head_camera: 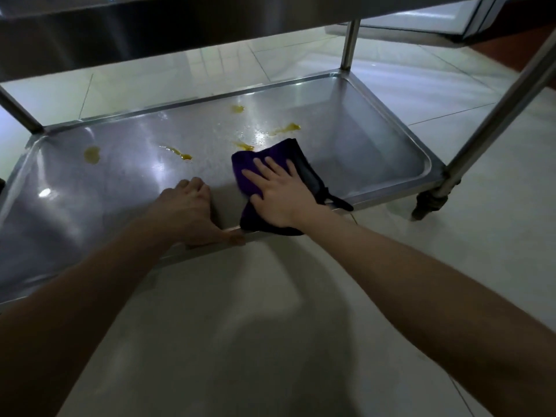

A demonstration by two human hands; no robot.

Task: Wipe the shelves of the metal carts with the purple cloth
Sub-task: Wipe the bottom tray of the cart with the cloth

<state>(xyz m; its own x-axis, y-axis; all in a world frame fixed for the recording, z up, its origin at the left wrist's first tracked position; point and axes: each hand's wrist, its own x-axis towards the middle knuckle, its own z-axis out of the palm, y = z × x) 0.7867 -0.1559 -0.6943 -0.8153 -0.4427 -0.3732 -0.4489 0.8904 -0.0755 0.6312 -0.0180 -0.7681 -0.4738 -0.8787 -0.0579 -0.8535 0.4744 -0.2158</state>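
Observation:
The bottom shelf point(376, 152) of a metal cart is a shallow steel tray with a raised rim. Several yellow-orange smears lie on it, such as one stain point(92, 154) at the left and another stain point(289, 127) beyond the cloth. A folded purple cloth point(246, 162) lies on the shelf near its front edge. My right hand point(279, 194) presses flat on the cloth with fingers spread. My left hand point(192, 212) grips the shelf's front rim, thumb along the edge.
The cart's upper shelf point(120, 31) overhangs at the top. Upright posts stand at the back point(349, 43), left point(18, 112) and right point(505, 109), with a caster wheel point(428, 203) at the front right. Pale tiled floor point(451, 266) surrounds the cart.

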